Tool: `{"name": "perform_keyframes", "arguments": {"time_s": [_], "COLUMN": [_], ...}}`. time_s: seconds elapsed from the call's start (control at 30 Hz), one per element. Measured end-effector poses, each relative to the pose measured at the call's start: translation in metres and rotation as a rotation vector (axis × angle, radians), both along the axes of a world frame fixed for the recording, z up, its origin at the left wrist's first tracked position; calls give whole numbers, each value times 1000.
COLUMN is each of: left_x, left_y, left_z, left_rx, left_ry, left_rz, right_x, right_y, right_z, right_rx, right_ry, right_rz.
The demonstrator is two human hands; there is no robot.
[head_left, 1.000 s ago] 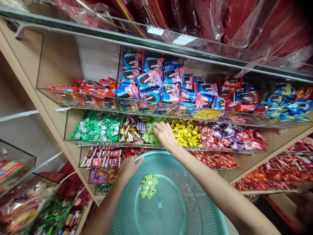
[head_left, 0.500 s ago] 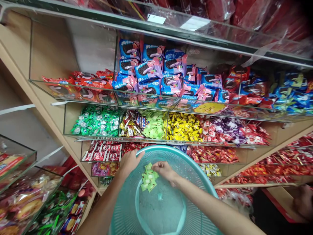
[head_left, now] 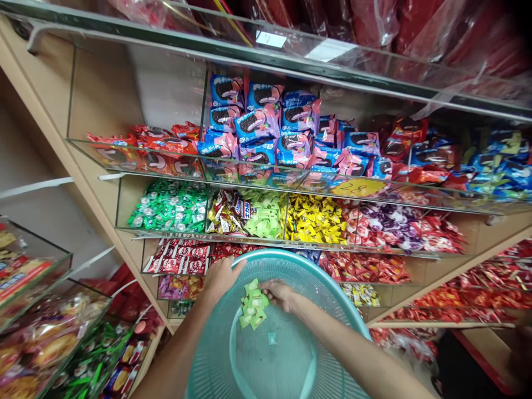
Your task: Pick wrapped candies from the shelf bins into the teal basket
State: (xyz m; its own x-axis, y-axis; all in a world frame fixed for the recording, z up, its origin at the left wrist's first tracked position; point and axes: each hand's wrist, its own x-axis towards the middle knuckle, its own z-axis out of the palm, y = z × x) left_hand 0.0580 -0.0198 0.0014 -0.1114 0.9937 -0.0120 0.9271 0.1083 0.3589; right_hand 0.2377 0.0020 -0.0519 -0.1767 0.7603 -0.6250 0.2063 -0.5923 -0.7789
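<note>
A teal mesh plastic basket (head_left: 286, 354) fills the lower middle of the view. My left hand (head_left: 222, 280) is closed over its far left rim. Several light green wrapped candies (head_left: 253, 305) lie in a small pile inside, toward the left wall. At the right edge of that pile is my right hand (head_left: 279, 293), fingers curled and pressed together; what they pinch, if anything, is hidden. A small pale teal square piece (head_left: 271, 338) sits apart on the basket floor.
Behind the basket rise glass-fronted shelves with green candies (head_left: 170, 208), loose light green candies (head_left: 266, 213), yellow candies (head_left: 316, 219) and blue cookie packs (head_left: 260, 122). A yellow price tag (head_left: 359, 187) hangs on one shelf edge. More bins with packaged bread (head_left: 54, 343) stand at left.
The view has shifted slightly, so the shelves sit a little lower and further right. My right hand stays beside the green candies, its fingers moved slightly; my left hand keeps the rim.
</note>
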Motion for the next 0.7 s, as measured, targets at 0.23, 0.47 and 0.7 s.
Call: {"name": "perform_keyframes", "arguments": {"time_s": [0.23, 0.47, 0.7], "left_x": [-2, -1, -3], "left_y": [2, 5, 3], "left_z": [-4, -8, -8], "left_rx": [-4, -26, 0], "left_ry": [-2, -19, -15], "left_rz": [3, -10, -20], "right_x": [16, 18, 1], "right_y": [-5, 8, 41], "right_z": [28, 138, 161], "right_rx": [633, 1535, 1766], "right_ry": [-246, -768, -1350], "right_rz": [71, 370, 713]}}
